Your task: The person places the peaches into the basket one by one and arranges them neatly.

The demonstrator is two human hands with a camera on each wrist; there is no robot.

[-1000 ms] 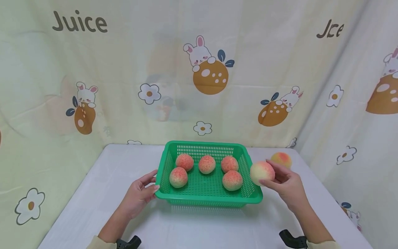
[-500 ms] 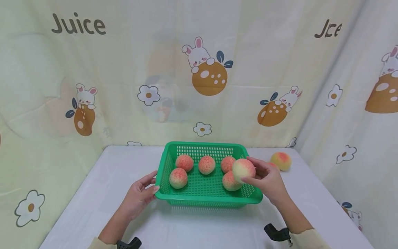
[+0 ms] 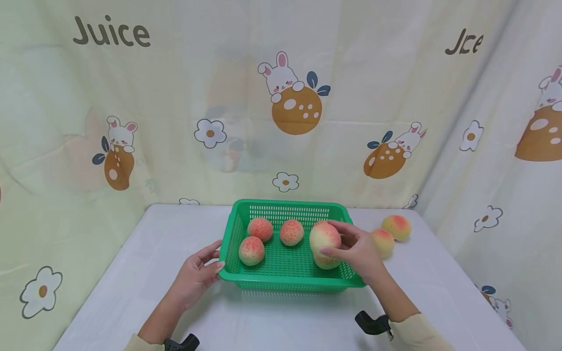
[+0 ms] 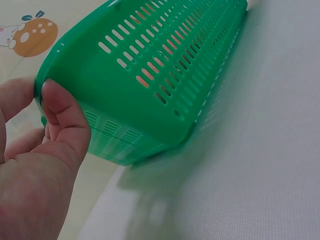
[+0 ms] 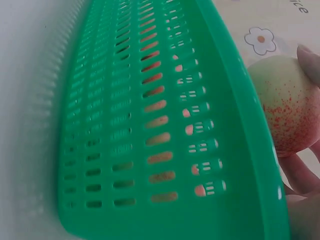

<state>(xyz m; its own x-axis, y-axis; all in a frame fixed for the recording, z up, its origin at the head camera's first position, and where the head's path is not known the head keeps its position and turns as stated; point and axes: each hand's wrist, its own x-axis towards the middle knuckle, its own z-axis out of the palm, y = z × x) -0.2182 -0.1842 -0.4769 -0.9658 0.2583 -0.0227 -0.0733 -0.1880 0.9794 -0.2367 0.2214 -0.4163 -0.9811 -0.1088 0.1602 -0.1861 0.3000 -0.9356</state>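
A green slotted plastic basket (image 3: 298, 283) stands mid-table with several red-speckled peaches in it. My left hand (image 3: 197, 275) pinches its left rim between thumb and fingers, as the left wrist view also shows at the rim's corner. Above the basket's right part, my right hand (image 3: 357, 248) holds a pale peach with a red blush (image 3: 325, 237) between thumb and fingertips. Most of the two peaches beneath it is hidden; the lower one (image 3: 327, 263) shows its underside. At the basket's left lie two peaches, one behind (image 3: 260, 229) and one in front (image 3: 251, 251); another peach (image 3: 291, 232) lies between.
Two yellow-red peaches, a nearer one (image 3: 383, 243) and a farther one (image 3: 396, 227), lie on the white table (image 3: 272, 321) right of the basket. A printed curtain (image 3: 175, 97) hangs behind the table, with another stretch of it along the right side.
My right hand has carried the held peach leftward, from the basket's right rim to above the peaches inside. The nearer table peach has come into view. My left hand and the basket stay put.
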